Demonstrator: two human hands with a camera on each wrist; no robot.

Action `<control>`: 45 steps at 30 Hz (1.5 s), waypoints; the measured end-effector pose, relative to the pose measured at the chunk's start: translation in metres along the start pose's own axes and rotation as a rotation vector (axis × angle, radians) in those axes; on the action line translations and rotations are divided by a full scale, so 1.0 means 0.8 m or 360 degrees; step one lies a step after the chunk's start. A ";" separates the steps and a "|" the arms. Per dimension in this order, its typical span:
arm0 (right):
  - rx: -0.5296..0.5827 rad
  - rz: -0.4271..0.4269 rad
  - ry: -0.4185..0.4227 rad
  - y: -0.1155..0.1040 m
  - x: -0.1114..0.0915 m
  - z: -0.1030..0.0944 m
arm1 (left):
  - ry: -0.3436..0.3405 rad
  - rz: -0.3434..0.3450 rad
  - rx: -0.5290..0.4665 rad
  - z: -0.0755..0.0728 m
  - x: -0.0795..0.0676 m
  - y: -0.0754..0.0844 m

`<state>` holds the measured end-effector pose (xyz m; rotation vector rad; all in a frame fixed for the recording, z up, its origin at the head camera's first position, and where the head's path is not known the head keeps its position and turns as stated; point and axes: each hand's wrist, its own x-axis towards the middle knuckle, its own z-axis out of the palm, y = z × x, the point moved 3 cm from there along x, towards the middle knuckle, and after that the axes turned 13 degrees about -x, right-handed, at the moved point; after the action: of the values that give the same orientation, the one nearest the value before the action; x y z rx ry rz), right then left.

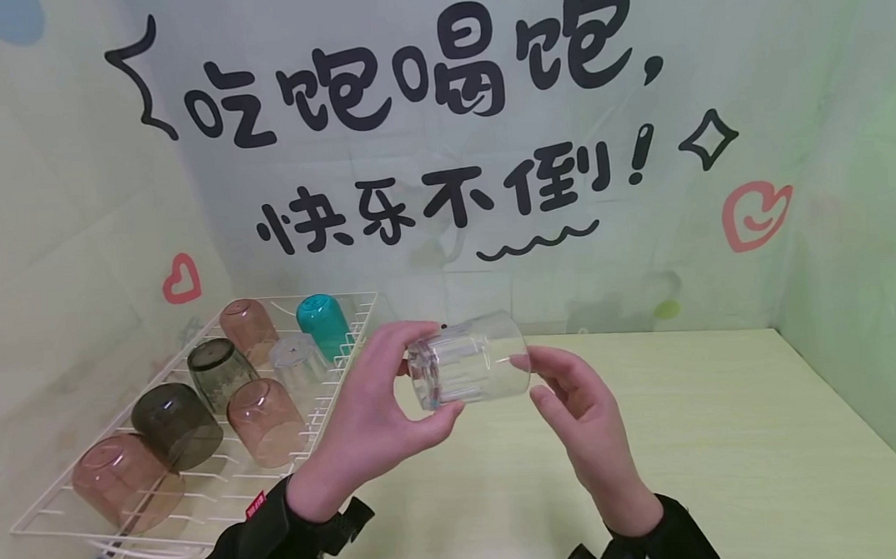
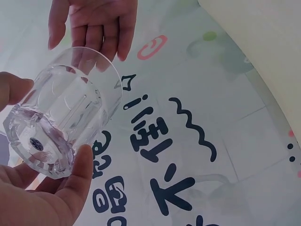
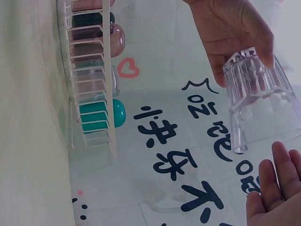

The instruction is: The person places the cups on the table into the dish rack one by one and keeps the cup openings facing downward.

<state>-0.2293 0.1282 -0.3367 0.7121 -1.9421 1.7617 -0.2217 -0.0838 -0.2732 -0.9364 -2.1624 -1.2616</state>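
A clear drinking glass [image 1: 470,358] lies sideways in the air in front of me, its mouth towards the right. My left hand [image 1: 371,416] grips it around the thick faceted base, thumb on one side and fingers on the other. At the open end is my right hand [image 1: 589,423], fingers loosely bent and fingertips right by the rim. A small dark round mark shows on the base of the glass [image 2: 40,136] in the left wrist view. From the right wrist, the right hand's fingers [image 3: 277,174] appear just below the mouth of the glass.
On the left, a white wire rack [image 3: 108,70] holds several upside-down tumblers: pink [image 1: 266,421], dark grey [image 1: 176,425], clear [image 1: 297,361] and teal [image 1: 322,322]. A pale wooden table [image 1: 725,434] stretches below the hands. Printed cloth [image 1: 456,287] hangs behind and at both sides.
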 end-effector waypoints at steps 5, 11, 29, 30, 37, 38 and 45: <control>-0.0045 0.0011 -0.0023 0.004 0.002 -0.011 | 0.0004 -0.0023 0.0040 -0.010 -0.003 -0.002; -0.0107 0.0010 -0.0062 0.009 0.003 -0.021 | 0.0011 -0.0053 0.0084 -0.023 -0.007 -0.007; -0.0376 0.0114 -0.0082 0.026 -0.006 -0.058 | 0.0056 -0.0169 0.0284 -0.064 -0.027 -0.021; -0.0403 0.0114 -0.0091 0.028 -0.006 -0.060 | 0.0056 -0.0177 0.0296 -0.067 -0.028 -0.022; -0.0535 0.0115 -0.0113 0.038 -0.010 -0.072 | 0.0071 -0.0219 0.0382 -0.082 -0.035 -0.026; -0.0545 0.0118 -0.0113 0.039 -0.010 -0.074 | 0.0072 -0.0226 0.0390 -0.084 -0.036 -0.026; -0.0600 0.0102 -0.0090 0.043 -0.010 -0.086 | 0.0057 -0.0288 0.0466 -0.103 -0.044 -0.028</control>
<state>-0.2470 0.1992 -0.3608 0.5759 -2.2699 1.3604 -0.2109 -0.1751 -0.2710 -0.6063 -2.3633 -0.9921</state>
